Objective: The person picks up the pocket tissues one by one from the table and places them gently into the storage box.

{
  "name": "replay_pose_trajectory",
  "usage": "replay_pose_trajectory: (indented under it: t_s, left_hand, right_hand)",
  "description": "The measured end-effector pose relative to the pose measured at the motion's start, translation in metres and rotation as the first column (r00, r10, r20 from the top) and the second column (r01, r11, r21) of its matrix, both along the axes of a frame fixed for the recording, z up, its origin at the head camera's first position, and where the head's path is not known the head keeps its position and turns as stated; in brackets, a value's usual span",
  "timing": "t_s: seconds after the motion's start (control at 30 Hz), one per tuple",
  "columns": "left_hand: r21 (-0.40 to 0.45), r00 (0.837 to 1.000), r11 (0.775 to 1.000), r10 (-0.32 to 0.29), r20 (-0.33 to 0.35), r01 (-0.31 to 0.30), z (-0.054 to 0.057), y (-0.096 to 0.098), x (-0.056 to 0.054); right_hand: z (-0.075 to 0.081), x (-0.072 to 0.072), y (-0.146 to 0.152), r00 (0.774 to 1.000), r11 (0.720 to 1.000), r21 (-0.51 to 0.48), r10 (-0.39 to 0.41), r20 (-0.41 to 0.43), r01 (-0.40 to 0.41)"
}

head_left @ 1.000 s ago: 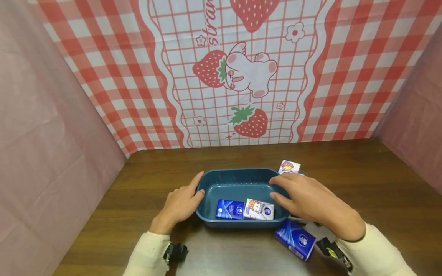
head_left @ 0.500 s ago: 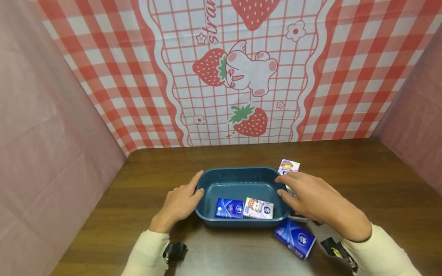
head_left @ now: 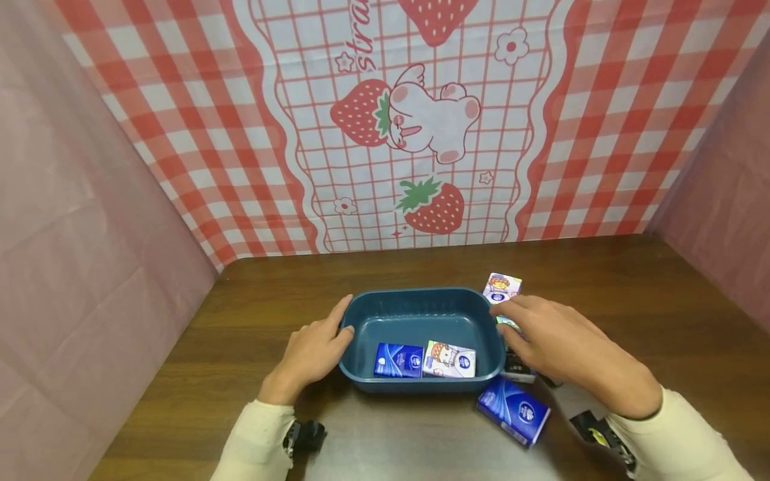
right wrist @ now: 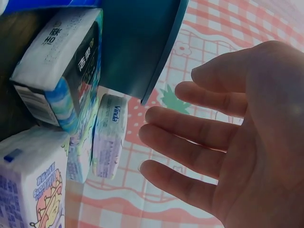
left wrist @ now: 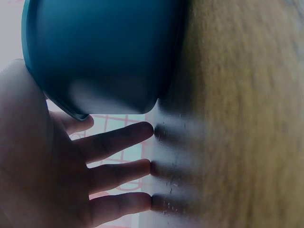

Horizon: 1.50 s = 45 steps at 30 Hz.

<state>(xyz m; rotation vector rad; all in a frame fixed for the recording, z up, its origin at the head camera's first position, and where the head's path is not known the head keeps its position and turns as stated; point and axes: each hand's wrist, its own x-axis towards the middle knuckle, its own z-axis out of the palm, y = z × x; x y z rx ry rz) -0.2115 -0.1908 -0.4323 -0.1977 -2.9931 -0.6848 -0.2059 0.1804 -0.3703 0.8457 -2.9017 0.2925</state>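
A dark teal plastic basin [head_left: 424, 385] stands on the table. Inside, along its near side, lie a blue tissue pack [head_left: 399, 361] and a white cartoon-printed tissue pack [head_left: 450, 359]. My left hand [head_left: 314, 351] rests at the basin's left rim, its thumb touching the edge. In the left wrist view several of its fingers [left wrist: 118, 173] reach straight down to the tabletop. Just off the right rim hovers my right hand [head_left: 556, 337], fingers loosely extended, holding nothing. Beneath it, partly hidden, are a black-sided tissue pack [right wrist: 61, 61] and other packs.
Right of the basin, a blue tissue pack [head_left: 514, 411] lies near and a white cartoon pack [head_left: 502, 287] lies farther back. The right wrist view shows a Vinda pack [right wrist: 110, 137] close to the basin wall. A strawberry-print cloth [head_left: 421, 133] hangs behind the wooden table [head_left: 271, 287].
My right hand has drawn back to the right from over the basin's rim, uncovering more of the packs beside it. The left hand has stayed at the left rim.
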Motion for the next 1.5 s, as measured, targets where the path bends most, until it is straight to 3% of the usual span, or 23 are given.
replay_pose_trajectory:
  t_s: [0.9, 1.5]
  left_hand:
    - [-0.002, 1.0, 1.0, 0.004, 0.016, -0.004, 0.003, 0.003, 0.001]
    - [0.007, 1.0, 1.0, -0.004, 0.012, 0.004, 0.001, 0.003, 0.001]
  right_hand:
    - [0.001, -0.006, 0.012, 0.998, 1.0, 0.019, -0.019, 0.056, 0.018]
    - [0.002, -0.007, 0.02, 0.983, 0.998, 0.036, -0.052, 0.176, 0.046]
